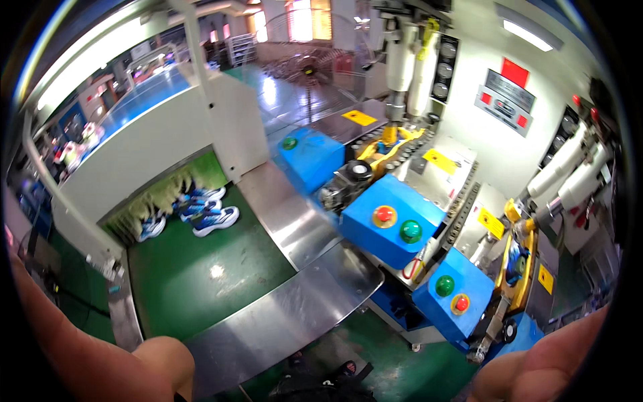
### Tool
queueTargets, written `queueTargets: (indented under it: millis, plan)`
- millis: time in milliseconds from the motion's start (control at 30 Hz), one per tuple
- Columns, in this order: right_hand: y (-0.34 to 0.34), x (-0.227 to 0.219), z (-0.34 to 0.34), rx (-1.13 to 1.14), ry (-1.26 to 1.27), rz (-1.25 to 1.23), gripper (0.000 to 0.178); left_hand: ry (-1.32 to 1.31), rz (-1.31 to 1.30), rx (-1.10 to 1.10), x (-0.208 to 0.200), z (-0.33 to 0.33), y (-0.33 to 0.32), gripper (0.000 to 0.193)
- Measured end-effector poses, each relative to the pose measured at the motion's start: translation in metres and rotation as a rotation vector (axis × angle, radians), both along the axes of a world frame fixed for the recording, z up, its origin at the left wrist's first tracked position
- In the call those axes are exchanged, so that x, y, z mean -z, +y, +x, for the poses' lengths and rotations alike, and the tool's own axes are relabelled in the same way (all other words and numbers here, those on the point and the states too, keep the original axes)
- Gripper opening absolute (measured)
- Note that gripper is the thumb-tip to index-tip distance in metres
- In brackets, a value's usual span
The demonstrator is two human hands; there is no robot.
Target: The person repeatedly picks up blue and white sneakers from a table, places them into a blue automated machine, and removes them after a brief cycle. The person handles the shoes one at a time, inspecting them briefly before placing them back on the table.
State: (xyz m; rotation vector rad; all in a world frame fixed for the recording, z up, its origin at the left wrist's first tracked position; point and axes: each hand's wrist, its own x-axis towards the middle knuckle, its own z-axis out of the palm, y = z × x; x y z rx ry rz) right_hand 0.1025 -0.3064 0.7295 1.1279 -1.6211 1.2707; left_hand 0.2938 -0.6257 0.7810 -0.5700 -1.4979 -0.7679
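Note:
My left arm comes in at the lower left, and the rounded part of my left hand (164,365) is beside the steel edge of a green conveyor belt (221,281); its fingers do not show clearly. At the lower right, my right hand (536,365) is partly cut off by the rim, below a blue control box (455,288) with a green and a red button. What either hand holds, if anything, is hidden. Several blue and white sneakers (218,220) lie on the belt by a fringed curtain (154,197).
A shoe press machine (402,87) stands on the right, with another blue control box (392,221) and yellow clamps (395,149). A blue and white shoe (516,261) sits in the right-hand station. A steel ledge (288,315) borders the belt. A large fan (308,70) stands behind.

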Motion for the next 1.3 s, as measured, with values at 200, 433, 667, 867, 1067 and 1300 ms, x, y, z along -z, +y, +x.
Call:
queueTargets:
  millis: [200, 433, 667, 867, 1067, 1300]
  plan:
    - [-0.072, -0.032, 0.000, -0.185, 0.129, 0.000, 0.029, 0.036, 0.013, -0.110, -0.004, 0.025, -0.042, 0.026]
    - [-0.227, -0.081, 0.040, -0.544, 0.294, -0.059, 0.030, 0.100, 0.065, -0.293, 0.002, 0.088, -0.131, 0.025]
    - [-0.431, 0.002, 0.133, -0.665, 0.030, 0.203, 0.023, 0.115, 0.296, -0.788, 0.086, 0.169, -0.240, 0.024]
    - [-0.571, 0.224, 0.199, -0.933, -1.032, 1.170, 0.055, -0.872, 0.815, -1.148, 0.366, 0.220, -0.378, 0.047]
    - [-0.857, 0.304, 0.253, -1.248, -0.202, 1.141, 0.052, -1.253, 0.754, -1.667, 0.548, 0.345, -0.398, 0.052]
    - [-1.137, 0.422, 0.270, -0.897, -0.161, 1.112, 0.091, -1.319, 0.798, -1.462, 0.562, 0.341, -0.427, 0.037]
